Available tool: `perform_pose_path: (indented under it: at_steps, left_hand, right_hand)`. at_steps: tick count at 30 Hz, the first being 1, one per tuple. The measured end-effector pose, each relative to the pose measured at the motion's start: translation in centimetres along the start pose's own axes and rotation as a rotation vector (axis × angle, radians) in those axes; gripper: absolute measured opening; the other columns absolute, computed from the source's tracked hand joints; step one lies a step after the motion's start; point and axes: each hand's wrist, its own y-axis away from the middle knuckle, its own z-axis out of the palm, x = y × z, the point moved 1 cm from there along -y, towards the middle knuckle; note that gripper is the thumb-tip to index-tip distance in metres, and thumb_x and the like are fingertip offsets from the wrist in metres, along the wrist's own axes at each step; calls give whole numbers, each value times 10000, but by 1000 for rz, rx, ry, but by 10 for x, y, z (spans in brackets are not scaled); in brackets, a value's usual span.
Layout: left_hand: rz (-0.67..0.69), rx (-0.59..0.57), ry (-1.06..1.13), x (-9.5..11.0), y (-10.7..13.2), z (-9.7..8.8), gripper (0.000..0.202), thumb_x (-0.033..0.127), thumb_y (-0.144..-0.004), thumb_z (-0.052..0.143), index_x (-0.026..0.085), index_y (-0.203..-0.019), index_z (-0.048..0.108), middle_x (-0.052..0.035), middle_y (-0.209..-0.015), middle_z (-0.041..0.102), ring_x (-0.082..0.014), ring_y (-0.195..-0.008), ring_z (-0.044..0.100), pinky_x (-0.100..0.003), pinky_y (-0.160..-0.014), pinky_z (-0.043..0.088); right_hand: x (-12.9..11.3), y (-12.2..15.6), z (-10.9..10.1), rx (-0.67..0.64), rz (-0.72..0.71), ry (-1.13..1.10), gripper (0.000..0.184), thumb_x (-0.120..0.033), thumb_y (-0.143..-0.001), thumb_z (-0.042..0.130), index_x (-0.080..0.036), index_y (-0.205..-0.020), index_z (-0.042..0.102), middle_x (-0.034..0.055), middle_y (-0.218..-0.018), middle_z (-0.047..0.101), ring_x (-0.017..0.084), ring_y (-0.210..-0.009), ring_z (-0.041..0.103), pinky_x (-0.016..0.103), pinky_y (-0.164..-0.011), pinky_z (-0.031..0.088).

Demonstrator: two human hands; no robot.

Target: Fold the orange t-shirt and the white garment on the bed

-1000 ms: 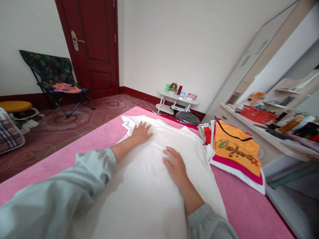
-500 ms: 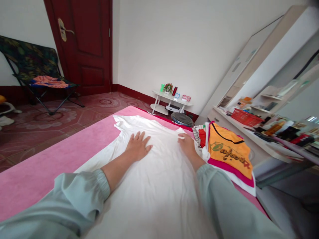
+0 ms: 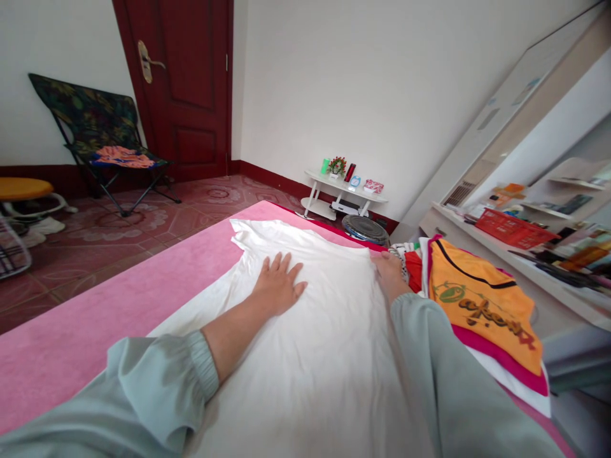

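Note:
A white T-shirt [image 3: 324, 331] lies spread over the pink bed cover [image 3: 191, 273], its short left sleeve pointing toward the far left. Flat on the shirt's upper part rests my left hand [image 3: 277, 286], fingers spread and nothing gripped. My right hand [image 3: 389, 272] is at the shirt's far right edge, its fingers closed on the fabric near the shoulder. The right sleeve is mostly hidden by that hand. Just right of it lies a pile of clothes topped by an orange printed garment [image 3: 482, 305].
A dresser [image 3: 443, 222] with a red basket [image 3: 515, 229] and bottles stands along the right. Beyond the bed are a small white table [image 3: 344, 186] and a round dark lidded object [image 3: 365, 229]. A folding chair [image 3: 86, 121] and a yellow-topped stool [image 3: 23, 188] are at left.
My right hand has drawn the shirt's right shoulder edge outward, and the sleeve beside it no longer shows. My left hand stays flat on the shirt. The view has turned slightly left.

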Motion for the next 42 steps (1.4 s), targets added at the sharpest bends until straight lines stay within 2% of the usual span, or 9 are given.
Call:
perform_pose_path:
  at_steps: [3,6,10,13,16,23,32,38,42]
  left_hand:
    - [-4,-6,1,0,1,-2,618,577,-899,221,257,-1415,338,-81,-1521,210,-318,-1399,107,-544,-1094,84]
    - [-7,-10,4,0,1,-3,615,571,-900,226,254,-1414,339,-79,-1521,209,-318,-1399,108,-543,-1095,81]
    - [-2,7,7,0,2,-1,619,582,-896,224,259,-1410,346,-85,-1520,213,-317,-1397,120,-541,-1095,86]
    - [4,20,6,-2,1,2,633,600,-893,207,262,-1409,349,-92,-1520,210,-316,-1397,122,-536,-1096,81]
    - [7,11,14,-3,0,3,638,606,-891,197,268,-1412,345,-89,-1522,203,-315,-1397,125,-529,-1098,83]
    - [0,3,15,-4,-1,3,628,606,-888,215,283,-1414,334,-70,-1525,198,-296,-1401,116,-514,-1102,74]
    - [135,-163,177,-25,-3,-8,735,653,-869,189,203,-1448,252,-95,-1529,164,-256,-1407,102,-445,-1120,100]
    - [215,-177,125,-59,42,-24,772,669,-855,243,182,-1453,236,-91,-1534,122,-242,-1408,92,-380,-1127,118]
    - [189,-162,1,-73,65,-41,571,473,-934,246,191,-1427,300,-70,-1525,189,-198,-1395,174,-335,-1122,158]
  right_hand:
    - [-7,9,3,16,-13,110,629,-259,-723,577,45,-1255,435,272,-1208,533,301,-1109,529,378,-903,432]
    - [-26,30,11,-1,-158,188,615,-256,-764,535,-66,-1333,398,180,-1446,325,254,-1337,287,354,-1091,251]
    - [-52,61,30,-385,-449,443,561,-416,-892,371,-205,-1409,314,62,-1498,273,198,-1384,199,397,-1131,156]
    - [-66,75,37,-607,-358,637,600,-522,-911,270,-233,-1436,259,52,-1526,194,237,-1408,114,500,-1114,119]
    - [-82,97,31,-544,-231,704,670,-561,-909,226,-173,-1455,203,114,-1538,106,278,-1412,54,548,-1090,127]
    - [-85,184,-14,-635,-499,691,643,-616,-897,172,-297,-1455,183,16,-1545,111,242,-1414,65,519,-1101,125]
    - [-79,187,-22,-576,-384,757,637,-616,-900,156,-301,-1453,184,10,-1547,109,237,-1410,81,487,-1101,125]
    - [-76,195,-37,-596,-325,757,608,-582,-915,173,-299,-1454,180,20,-1548,104,227,-1411,73,480,-1102,120]
    - [-65,197,-57,-611,-257,748,595,-548,-925,198,-278,-1455,182,38,-1548,98,217,-1412,75,466,-1104,131]
